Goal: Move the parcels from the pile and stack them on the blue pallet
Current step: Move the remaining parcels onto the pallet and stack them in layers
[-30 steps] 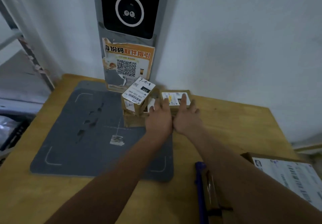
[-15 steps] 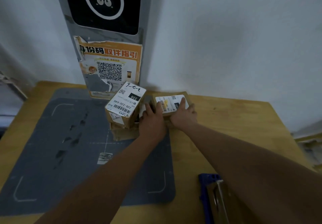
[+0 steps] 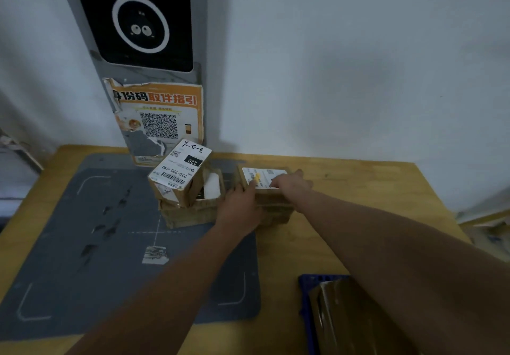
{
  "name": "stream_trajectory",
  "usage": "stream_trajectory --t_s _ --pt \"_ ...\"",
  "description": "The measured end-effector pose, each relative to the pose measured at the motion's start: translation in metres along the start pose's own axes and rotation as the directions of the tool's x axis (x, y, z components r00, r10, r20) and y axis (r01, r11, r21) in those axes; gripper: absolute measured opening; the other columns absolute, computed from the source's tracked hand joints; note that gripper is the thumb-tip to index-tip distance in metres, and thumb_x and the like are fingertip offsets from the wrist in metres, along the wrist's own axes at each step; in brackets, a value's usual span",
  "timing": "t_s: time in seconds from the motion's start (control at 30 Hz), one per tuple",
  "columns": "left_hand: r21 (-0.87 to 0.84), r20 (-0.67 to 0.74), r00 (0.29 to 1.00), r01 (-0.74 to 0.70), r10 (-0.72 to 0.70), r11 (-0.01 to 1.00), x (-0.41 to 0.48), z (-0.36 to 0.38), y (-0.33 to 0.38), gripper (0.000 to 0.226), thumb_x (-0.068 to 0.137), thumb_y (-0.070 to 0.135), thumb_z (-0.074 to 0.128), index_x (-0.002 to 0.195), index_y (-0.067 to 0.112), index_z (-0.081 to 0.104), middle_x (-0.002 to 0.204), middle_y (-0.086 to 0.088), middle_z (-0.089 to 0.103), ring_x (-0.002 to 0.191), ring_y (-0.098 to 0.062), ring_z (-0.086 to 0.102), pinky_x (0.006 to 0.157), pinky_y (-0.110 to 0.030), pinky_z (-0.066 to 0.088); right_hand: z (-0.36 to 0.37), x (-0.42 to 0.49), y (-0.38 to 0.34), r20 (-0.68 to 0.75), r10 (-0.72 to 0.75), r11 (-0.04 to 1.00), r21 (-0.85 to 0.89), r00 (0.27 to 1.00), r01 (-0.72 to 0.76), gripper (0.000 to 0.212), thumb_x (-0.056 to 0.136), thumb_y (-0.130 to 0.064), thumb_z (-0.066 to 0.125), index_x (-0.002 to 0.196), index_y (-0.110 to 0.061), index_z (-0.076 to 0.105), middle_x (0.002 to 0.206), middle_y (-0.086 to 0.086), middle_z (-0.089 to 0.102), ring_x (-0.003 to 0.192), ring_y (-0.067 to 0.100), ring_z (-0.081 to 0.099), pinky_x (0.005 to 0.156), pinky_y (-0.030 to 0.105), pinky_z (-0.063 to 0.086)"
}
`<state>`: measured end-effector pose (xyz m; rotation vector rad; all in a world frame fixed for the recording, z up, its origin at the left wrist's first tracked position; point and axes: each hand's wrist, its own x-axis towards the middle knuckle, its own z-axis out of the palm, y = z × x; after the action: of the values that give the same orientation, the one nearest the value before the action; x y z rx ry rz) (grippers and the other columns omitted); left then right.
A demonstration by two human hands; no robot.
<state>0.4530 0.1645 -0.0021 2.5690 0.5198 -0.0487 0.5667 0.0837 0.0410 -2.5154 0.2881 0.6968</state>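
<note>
A small brown parcel with a white label (image 3: 255,176) sits at the right of the pile, on top of another brown box (image 3: 278,212). My left hand (image 3: 240,207) grips its left side. My right hand (image 3: 292,185) lies over its top, fingers curled round the far right edge. To the left stays the pile: a tilted parcel labelled 220 (image 3: 179,174), an open box (image 3: 211,189) and a flat box (image 3: 187,215) beneath them. The blue pallet (image 3: 305,299) shows at the bottom right with a dark taped parcel (image 3: 339,321) on it, partly hidden by my right forearm.
The pile stands on a grey mat (image 3: 82,244) on a wooden table (image 3: 358,186). A grey scanner post with an orange QR poster (image 3: 158,118) rises against the wall right behind the pile. Shelving edges show at far left and far right.
Both hands have closed round the labelled parcel and drawn it right, away from the tilted parcel, so the open box between them now shows. The view has also shifted.
</note>
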Motion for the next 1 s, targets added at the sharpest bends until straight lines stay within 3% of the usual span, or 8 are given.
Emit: stream_trajectory --t_s 0.1,0.3,0.4,0.5,0.63,0.8,1.0 --pt "-0.06 -0.029 1.0 0.009 -0.011 0.998 -0.013 -0.006 0.02 0.065 0.093 0.037 0.049 0.151 0.021 0.023 0.136 -0.014 0.05 0.117 -0.029 0.052 0.093 -0.04 0.047 -0.017 -0.004 0.013 -0.014 -0.054 0.996 -0.067 0.998 0.053 0.075 0.082 -0.046 0.065 0.143 -0.022 0.027 0.136 0.016 0.03 0.122 0.035 0.038 0.1 0.047 0.041" --pt "-0.159 -0.145 0.984 0.079 -0.102 0.984 -0.035 -0.025 0.069 0.064 0.09 0.035 0.054 0.148 0.02 0.032 0.143 -0.014 0.043 0.123 -0.034 0.048 0.099 -0.046 0.045 -0.052 -0.025 0.034 0.013 -0.202 0.977 -0.063 0.979 0.203 0.07 0.081 -0.055 0.062 0.137 -0.02 0.036 0.131 0.016 0.032 0.115 0.032 0.041 0.098 0.043 0.043" --pt "-0.22 -0.229 0.966 0.067 -0.119 0.973 -0.047 -0.035 0.098 0.059 0.092 0.034 0.054 0.147 0.018 0.037 0.143 -0.012 0.045 0.122 -0.032 0.049 0.099 -0.042 0.044 -0.075 -0.036 0.042 0.0 -0.243 0.969 -0.031 0.97 0.243 0.069 0.08 -0.057 0.062 0.133 -0.02 0.039 0.13 0.016 0.035 0.114 0.031 0.038 0.094 0.042 0.042" --pt "-0.274 -0.331 0.938 0.01 -0.104 0.962 -0.065 -0.045 0.12 0.052 0.095 0.033 0.052 0.144 0.017 0.044 0.137 -0.01 0.051 0.114 -0.028 0.055 0.094 -0.034 0.043 -0.103 -0.052 0.051 -0.021 -0.31 0.951 0.017 0.951 0.31 0.07 0.082 -0.058 0.061 0.136 -0.021 0.036 0.133 0.017 0.032 0.116 0.033 0.04 0.095 0.042 0.043" --pt "-0.261 -0.496 0.867 -0.111 -0.035 0.959 -0.09 -0.066 0.153 0.042 0.096 0.03 0.052 0.135 0.017 0.053 0.116 -0.007 0.063 0.091 -0.021 0.06 0.074 -0.025 0.04 -0.146 -0.088 0.067 -0.101 -0.409 0.901 0.113 0.907 0.419 0.075 0.088 -0.065 0.048 0.146 -0.021 0.03 0.14 0.017 0.027 0.12 0.039 0.044 0.102 0.048 0.042" --pt "-0.228 -0.623 0.779 -0.26 0.064 0.938 -0.119 -0.097 0.202 0.038 0.098 0.036 0.048 0.13 0.018 0.058 0.115 -0.005 0.063 0.099 -0.023 0.059 0.08 -0.031 0.046 -0.196 -0.138 0.093 -0.299 -0.475 0.831 0.157 0.828 0.534 0.067 0.092 -0.059 0.045 0.144 -0.02 0.032 0.134 0.012 0.031 0.122 0.037 0.044 0.102 0.051 0.041" --pt "-0.33 -0.712 0.7 -0.407 0.059 0.852 -0.158 -0.099 0.247 0.026 0.097 0.031 0.052 0.118 0.024 0.064 0.112 0.005 0.066 0.1 -0.014 0.061 0.084 -0.039 0.053 -0.241 -0.173 0.135 -0.441 -0.416 0.755 0.32 0.795 0.572 0.066 0.084 -0.058 0.06 0.135 -0.022 0.038 0.121 0.003 0.027 0.112 0.035 0.051 0.095 0.049 0.049"
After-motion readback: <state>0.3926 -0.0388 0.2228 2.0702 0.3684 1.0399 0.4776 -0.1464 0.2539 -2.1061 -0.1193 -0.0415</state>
